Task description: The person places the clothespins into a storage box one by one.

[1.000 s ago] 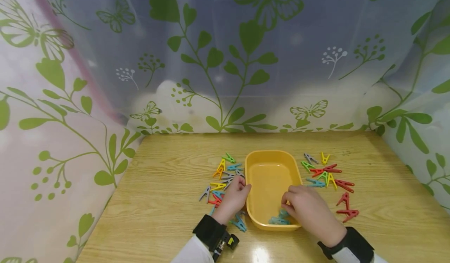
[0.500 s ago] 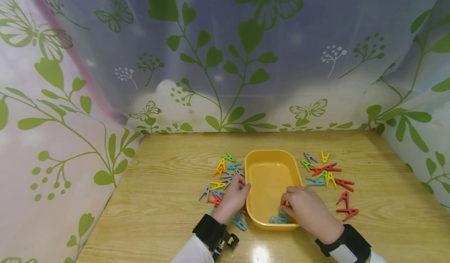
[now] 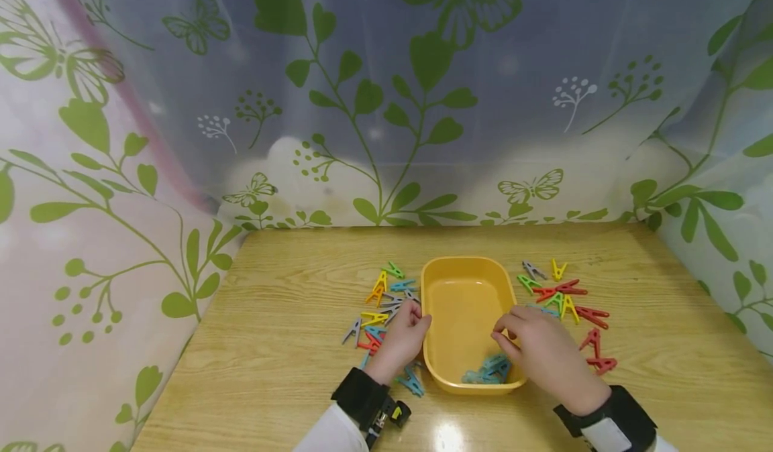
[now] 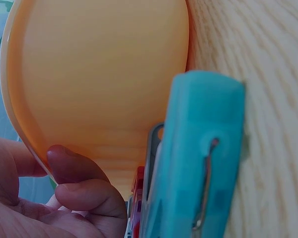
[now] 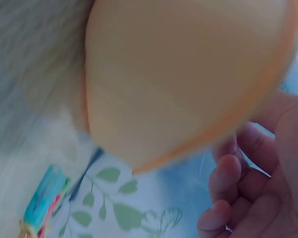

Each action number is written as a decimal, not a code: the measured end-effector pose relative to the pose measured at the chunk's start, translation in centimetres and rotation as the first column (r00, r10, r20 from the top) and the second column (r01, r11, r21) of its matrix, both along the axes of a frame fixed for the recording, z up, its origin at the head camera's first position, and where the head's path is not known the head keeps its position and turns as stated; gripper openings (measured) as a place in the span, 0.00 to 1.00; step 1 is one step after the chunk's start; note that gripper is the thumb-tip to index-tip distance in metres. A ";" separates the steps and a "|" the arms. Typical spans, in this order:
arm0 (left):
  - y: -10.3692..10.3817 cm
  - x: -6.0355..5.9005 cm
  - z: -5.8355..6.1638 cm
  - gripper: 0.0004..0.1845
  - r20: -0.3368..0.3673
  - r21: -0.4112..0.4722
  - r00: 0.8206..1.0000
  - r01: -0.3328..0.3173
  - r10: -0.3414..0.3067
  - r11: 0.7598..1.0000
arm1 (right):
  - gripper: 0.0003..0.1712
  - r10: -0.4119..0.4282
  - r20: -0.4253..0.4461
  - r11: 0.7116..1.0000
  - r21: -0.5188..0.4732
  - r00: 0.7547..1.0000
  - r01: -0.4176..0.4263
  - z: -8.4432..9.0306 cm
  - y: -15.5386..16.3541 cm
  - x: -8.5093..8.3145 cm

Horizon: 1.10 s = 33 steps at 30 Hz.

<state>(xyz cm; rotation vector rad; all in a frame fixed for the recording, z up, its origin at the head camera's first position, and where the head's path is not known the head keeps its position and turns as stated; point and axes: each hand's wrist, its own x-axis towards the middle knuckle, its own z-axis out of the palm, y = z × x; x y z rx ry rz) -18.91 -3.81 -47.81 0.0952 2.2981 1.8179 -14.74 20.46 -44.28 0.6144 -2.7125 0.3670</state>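
A yellow plastic basin (image 3: 461,318) stands on the wooden table. My left hand (image 3: 403,341) grips its left rim between thumb and fingers; in the left wrist view the bent fingers (image 4: 84,193) sit at the edge. Several blue clothespins (image 3: 492,369) lie together in the basin's near right corner. Over the right rim hovers my right hand (image 3: 546,355), its fingers loosely bent and holding nothing. Close beside the left hand, a teal clothespin (image 4: 201,134) lies on the table, large in the left wrist view.
Left of the basin spreads a pile of mixed clothespins, a yellow clothespin (image 3: 374,318) among them. Another mixed group, with a red clothespin (image 3: 593,316), lies to the right. A leaf-patterned curtain (image 3: 386,137) closes off the back and sides.
My right hand has let go of a blue clothespin in the basin's near right corner and drawn back to the right. The left hand keeps its place on the rim.
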 end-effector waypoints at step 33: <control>0.2 0.0 -0.1 0.07 0.019 -0.003 1.000 -0.008 0.008 1.000 | 0.07 -0.258 0.292 0.963 0.153 0.921 0.221 -2.3 11.7 -1.3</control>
